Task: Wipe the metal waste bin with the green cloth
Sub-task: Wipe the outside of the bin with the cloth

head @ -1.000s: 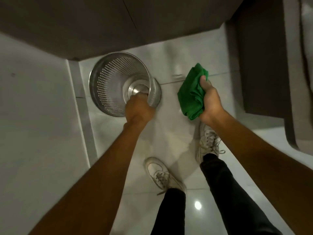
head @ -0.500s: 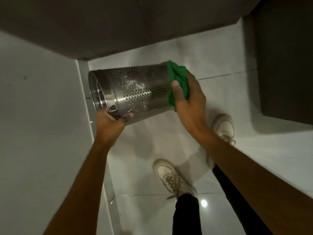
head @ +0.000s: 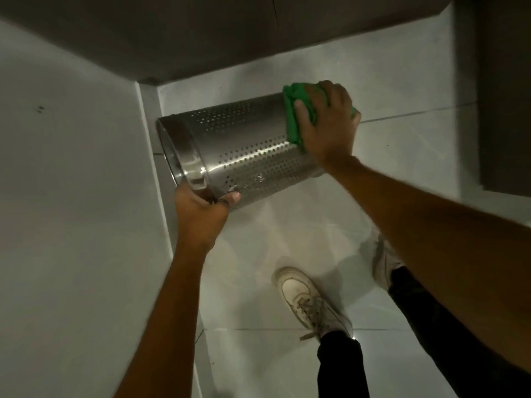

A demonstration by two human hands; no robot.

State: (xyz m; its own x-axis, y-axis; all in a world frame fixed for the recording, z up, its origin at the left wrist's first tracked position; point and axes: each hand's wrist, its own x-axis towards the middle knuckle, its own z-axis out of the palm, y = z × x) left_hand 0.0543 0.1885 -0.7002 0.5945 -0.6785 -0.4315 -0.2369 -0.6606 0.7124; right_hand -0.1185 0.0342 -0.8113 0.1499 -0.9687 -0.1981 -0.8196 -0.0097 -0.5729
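The metal waste bin (head: 241, 147) is a perforated steel cylinder held off the floor on its side, its rim end toward the left wall. My left hand (head: 201, 214) grips the bin's smooth rim band from below, thumb on the outside. My right hand (head: 327, 124) presses the crumpled green cloth (head: 293, 124) flat against the bin's right end. Most of the cloth is hidden under my palm and fingers. Small wet or dusty specks show on the bin's lower side.
A white wall (head: 71, 196) stands close on the left, with a skirting strip (head: 152, 133) beside the bin. Dark cabinet fronts (head: 230, 33) run along the top and a dark panel (head: 505, 96) stands at the right. My two white shoes (head: 307, 303) stand on the glossy tiled floor (head: 287, 245).
The bin went from standing on the floor to being lifted and tipped sideways. My right hand brought the cloth onto its right end and now covers it more fully.
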